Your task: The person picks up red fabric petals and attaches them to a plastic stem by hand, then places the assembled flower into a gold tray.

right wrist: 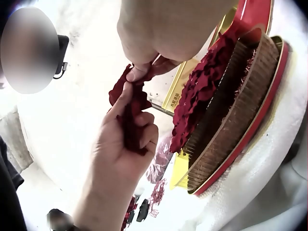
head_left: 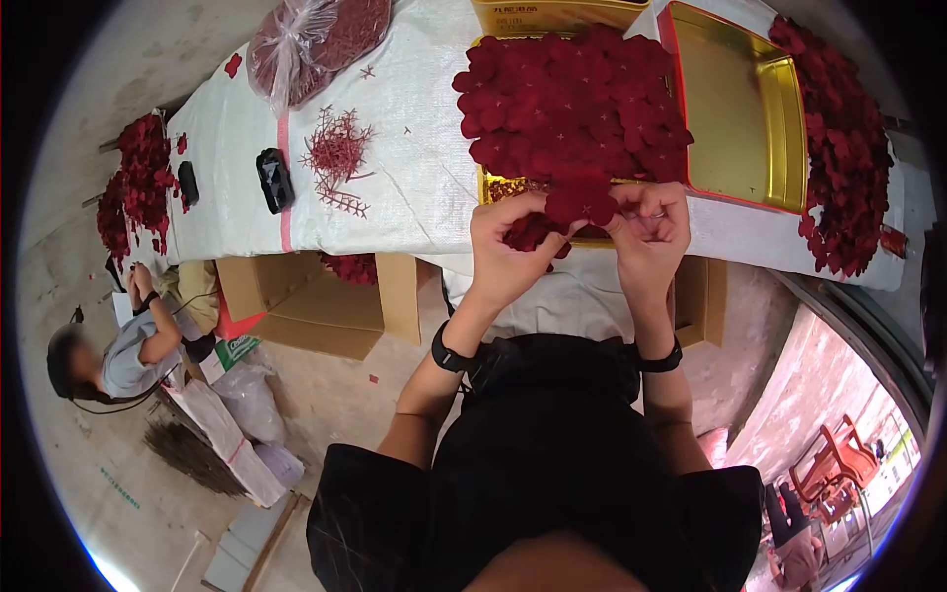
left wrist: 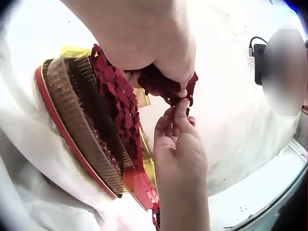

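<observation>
Both hands meet in front of a gold tin (head_left: 501, 187) heaped with dark red fabric petals (head_left: 572, 109). My left hand (head_left: 505, 259) grips a small bunch of dark red petals (right wrist: 132, 127) in its curled fingers, and its thumb and forefinger pinch the edge of a rounded petal piece (head_left: 582, 202) with a pale cross mark. On the other edge of that piece, my right hand (head_left: 653, 235) pinches with thumb and forefinger, its other fingers curled. The left wrist view shows the two thumb tips (left wrist: 183, 98) close together at the petals.
A gold lid with a red rim (head_left: 745, 109) lies right of the heap. Leftward are red cross-shaped bits (head_left: 337, 148), a black object (head_left: 273, 181) and a filled plastic bag (head_left: 321, 44). More petals hang at both table ends. Cardboard boxes (head_left: 326, 306) stand below; another person (head_left: 143, 345) works at left.
</observation>
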`<action>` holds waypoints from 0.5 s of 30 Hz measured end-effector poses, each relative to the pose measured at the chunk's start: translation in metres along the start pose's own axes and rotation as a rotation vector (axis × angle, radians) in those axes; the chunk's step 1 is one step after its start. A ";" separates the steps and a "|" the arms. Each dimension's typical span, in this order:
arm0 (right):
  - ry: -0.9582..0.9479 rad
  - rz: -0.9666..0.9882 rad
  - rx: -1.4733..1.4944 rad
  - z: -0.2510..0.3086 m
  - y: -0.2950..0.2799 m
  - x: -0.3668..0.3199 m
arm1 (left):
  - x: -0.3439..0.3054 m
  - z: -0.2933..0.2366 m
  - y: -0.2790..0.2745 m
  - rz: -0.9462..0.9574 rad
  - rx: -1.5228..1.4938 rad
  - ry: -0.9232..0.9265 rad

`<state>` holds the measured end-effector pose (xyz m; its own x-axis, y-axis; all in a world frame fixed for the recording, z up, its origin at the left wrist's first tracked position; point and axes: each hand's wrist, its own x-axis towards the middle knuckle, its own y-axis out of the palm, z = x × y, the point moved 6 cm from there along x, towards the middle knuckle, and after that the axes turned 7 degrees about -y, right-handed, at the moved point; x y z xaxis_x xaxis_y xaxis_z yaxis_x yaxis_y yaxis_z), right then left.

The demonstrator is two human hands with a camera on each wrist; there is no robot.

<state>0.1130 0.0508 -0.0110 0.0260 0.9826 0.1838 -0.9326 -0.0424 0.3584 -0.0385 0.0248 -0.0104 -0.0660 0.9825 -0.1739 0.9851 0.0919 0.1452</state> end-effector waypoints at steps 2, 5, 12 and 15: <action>-0.063 -0.020 -0.046 0.001 -0.002 -0.001 | 0.001 0.001 0.002 -0.019 -0.038 -0.045; -0.133 -0.031 -0.088 -0.002 -0.004 -0.006 | 0.001 0.005 0.005 -0.048 -0.099 -0.089; 0.032 0.186 -0.056 -0.016 -0.001 0.012 | 0.003 0.018 -0.001 -0.123 -0.154 -0.170; 0.216 0.335 -0.016 -0.013 0.005 0.020 | 0.000 0.019 -0.004 -0.135 -0.130 -0.202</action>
<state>0.1042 0.0725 -0.0174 -0.3556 0.9303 0.0904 -0.8822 -0.3660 0.2963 -0.0395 0.0211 -0.0295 -0.1490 0.9090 -0.3892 0.9402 0.2521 0.2289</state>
